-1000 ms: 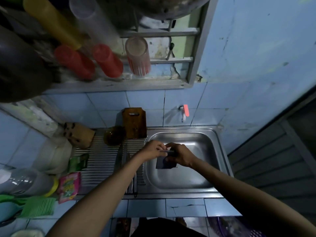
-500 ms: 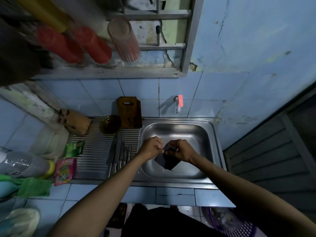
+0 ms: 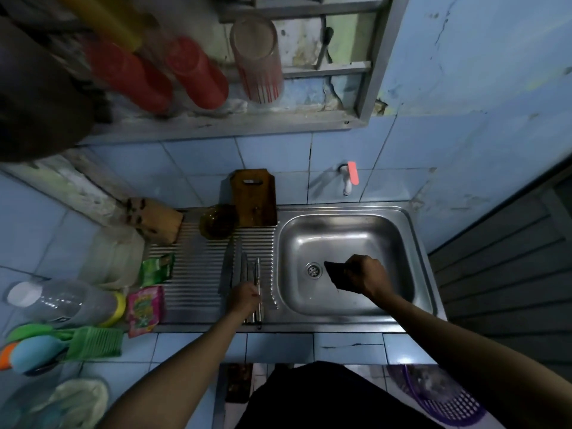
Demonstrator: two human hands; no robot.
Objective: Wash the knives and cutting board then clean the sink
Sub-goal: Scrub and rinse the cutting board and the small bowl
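The left hand [image 3: 246, 297] curls its fingers around a knife [image 3: 257, 289] on the drainboard [image 3: 192, 274]. The right hand [image 3: 365, 278] grips a dark sponge [image 3: 332, 269] over the sink [image 3: 346, 239].

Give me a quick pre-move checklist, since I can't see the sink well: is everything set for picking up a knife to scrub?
1. Left hand on a knife handle among the knives on the drainboard: ok.
2. Right hand holds the dark scrubber over the sink: ok.
3. Drain uncovered: ok.
4. Tap running: not ok, no water seen.
5. Left grip firm: cannot tell.
6. Cutting board upright against the wall, out of the way: ok.
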